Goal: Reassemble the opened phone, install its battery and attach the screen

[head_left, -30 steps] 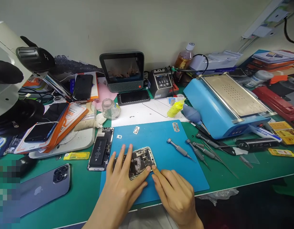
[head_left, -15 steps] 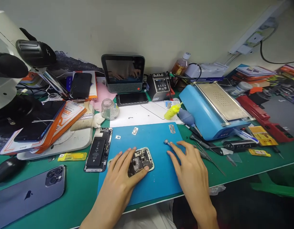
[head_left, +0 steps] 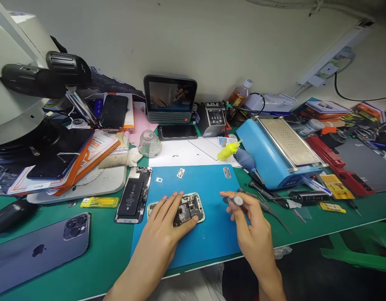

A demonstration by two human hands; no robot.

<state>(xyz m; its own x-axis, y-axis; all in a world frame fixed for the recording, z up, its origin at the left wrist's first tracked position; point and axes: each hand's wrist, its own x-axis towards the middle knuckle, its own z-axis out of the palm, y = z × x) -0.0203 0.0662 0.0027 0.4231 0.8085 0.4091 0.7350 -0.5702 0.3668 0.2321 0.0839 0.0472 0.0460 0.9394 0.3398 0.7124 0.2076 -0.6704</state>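
An opened phone [head_left: 193, 205] with its circuit boards bare lies across the blue mat [head_left: 205, 246]. My left hand [head_left: 164, 225] spans its left part, fingers at the far edge and thumb at the near edge, pinning it down. Part of the phone is hidden under that palm. Over the mat's right side, my right hand [head_left: 254, 223] is closed round a small screwdriver [head_left: 235, 200]. The screwdriver's round silver end faces me; its tip cannot be made out. Small metal pieces, among them a shield plate [head_left: 180, 173], lie near the mat's far edge.
Left of the mat lie a phone screen assembly [head_left: 133, 196] with a battery and a large purple phone [head_left: 42, 246]. A microscope [head_left: 20, 104] stands far left. Tweezers [head_left: 279, 219] and a blue heating plate machine [head_left: 268, 154] are on the right. A glass jar [head_left: 149, 143] stands behind.
My right hand has lifted from the mat with the small screwdriver, and its fingers have curled round it. My left hand stays on the opened phone. The camera view has shifted slightly.
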